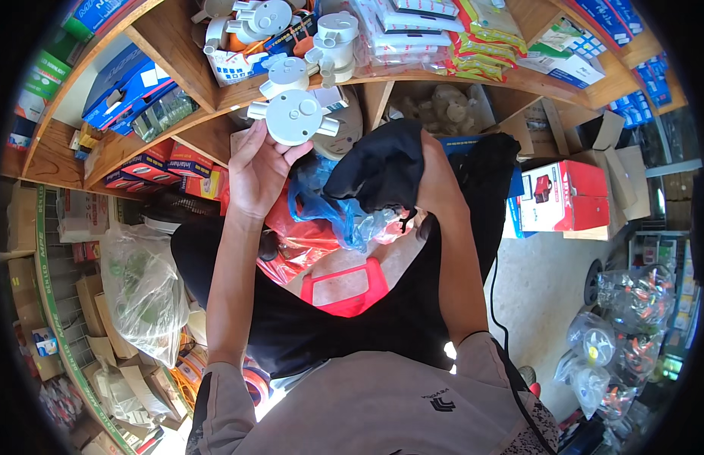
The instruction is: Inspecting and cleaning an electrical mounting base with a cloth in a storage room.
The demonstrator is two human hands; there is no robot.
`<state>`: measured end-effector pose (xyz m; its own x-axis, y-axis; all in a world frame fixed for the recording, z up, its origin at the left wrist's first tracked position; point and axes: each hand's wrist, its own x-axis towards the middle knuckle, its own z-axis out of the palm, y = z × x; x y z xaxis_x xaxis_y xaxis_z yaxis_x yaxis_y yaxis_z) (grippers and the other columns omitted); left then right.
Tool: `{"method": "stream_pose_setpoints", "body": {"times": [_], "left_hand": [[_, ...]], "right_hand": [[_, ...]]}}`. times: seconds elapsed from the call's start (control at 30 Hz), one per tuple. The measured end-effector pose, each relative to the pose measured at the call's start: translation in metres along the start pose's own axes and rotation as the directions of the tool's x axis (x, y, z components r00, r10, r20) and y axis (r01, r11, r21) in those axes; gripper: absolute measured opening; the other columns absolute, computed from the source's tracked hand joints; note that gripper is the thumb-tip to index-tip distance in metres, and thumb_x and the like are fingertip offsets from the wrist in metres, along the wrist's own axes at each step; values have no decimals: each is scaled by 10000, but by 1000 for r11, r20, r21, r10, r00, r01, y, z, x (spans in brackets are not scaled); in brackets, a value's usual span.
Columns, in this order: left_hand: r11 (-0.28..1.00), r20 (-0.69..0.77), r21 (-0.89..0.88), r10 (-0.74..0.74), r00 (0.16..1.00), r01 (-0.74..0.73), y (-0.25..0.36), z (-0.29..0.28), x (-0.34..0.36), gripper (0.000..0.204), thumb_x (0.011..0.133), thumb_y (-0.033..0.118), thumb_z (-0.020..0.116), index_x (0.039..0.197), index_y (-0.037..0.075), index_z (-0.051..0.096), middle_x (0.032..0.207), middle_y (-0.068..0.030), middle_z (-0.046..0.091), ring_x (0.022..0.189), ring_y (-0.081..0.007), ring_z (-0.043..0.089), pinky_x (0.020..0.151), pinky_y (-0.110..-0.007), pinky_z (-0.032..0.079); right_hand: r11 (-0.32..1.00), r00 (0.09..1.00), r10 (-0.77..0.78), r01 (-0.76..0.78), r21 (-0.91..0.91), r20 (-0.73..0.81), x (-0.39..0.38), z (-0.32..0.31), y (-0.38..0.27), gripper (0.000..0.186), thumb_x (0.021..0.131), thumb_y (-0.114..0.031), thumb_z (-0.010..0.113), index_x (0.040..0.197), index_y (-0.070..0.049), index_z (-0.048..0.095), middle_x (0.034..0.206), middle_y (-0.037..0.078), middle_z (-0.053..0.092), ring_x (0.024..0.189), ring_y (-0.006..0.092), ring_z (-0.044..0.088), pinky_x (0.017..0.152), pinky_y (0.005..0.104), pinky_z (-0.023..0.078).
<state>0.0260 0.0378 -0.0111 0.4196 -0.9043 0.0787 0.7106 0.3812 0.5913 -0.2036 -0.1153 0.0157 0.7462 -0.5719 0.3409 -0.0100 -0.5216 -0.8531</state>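
My left hand [259, 171] is raised at the shelf's front edge, its fingers and thumb at the lower rim of a round white conduit junction box [293, 117] with short pipe stubs. The fingertips are partly hidden by the box. Another white junction box [285, 74] sits just behind it. My right hand [443, 173] grips a bunched black cloth [378, 168], its fingers mostly hidden. Below the cloth lie a blue plastic bag [321, 199] and a red plastic bag [306, 243].
More white junction boxes [262, 19] are piled on the wooden shelf [291, 89], left of stacked white packets [401, 34] and yellow packets [484, 38]. A red stool [344, 284] stands between my legs. To the right is a red and white box [566, 196].
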Motion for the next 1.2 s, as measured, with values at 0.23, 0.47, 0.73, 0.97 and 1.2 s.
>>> {"method": "stream_pose_setpoints", "body": {"times": [0.23, 0.47, 0.73, 0.97, 1.2], "left_hand": [[999, 42, -43, -7, 999, 8, -4, -3, -3, 356, 1064, 205, 496, 1367, 18, 511, 1295, -145, 652, 1192, -275, 657, 965, -473, 588], [997, 68, -67, -24, 997, 28, -12, -5, -5, 310, 1054, 187, 524, 1295, -6, 547, 1260, -155, 668, 1173, -285, 668, 965, -471, 591], [992, 67, 123, -2, 998, -7, -19, -1, -9, 253, 1050, 207, 548, 1208, 10, 568, 1245, -140, 671, 1171, -269, 668, 963, -450, 593], [988, 152, 150, -52, 987, 29, -23, -2, -14, 336, 1048, 229, 556, 1296, 3, 559, 1258, -120, 666, 1154, -223, 663, 957, -405, 576], [953, 215, 302, -83, 973, 15, -28, 11, -11, 417, 1042, 300, 570, 1345, 13, 542, 1325, -108, 621, 1233, -223, 587, 1086, -396, 437]], "right_hand": [[921, 924, -359, 327, -211, -132, 7, 22, -23, 257, 792, -115, 701, 1027, -17, 673, 1026, 137, 665, 990, 318, 623, 903, 410, 463], [915, 913, -390, 368, -168, -122, 16, 17, -16, 294, 786, -143, 715, 1045, -12, 667, 1033, 145, 662, 997, 329, 620, 906, 417, 461], [900, 896, -431, 418, -122, -105, 12, 17, 2, 334, 783, -173, 727, 1062, -5, 656, 1042, 156, 657, 1004, 342, 615, 908, 426, 458], [819, 824, -567, 564, -110, 3, 15, 12, 5, 333, 793, -185, 717, 1050, 10, 633, 1053, 177, 645, 1010, 359, 606, 901, 441, 459], [738, 748, -659, 664, -121, 83, 12, 8, 4, 336, 803, -196, 708, 1039, 23, 614, 1062, 195, 635, 1016, 374, 597, 895, 453, 459]]}}
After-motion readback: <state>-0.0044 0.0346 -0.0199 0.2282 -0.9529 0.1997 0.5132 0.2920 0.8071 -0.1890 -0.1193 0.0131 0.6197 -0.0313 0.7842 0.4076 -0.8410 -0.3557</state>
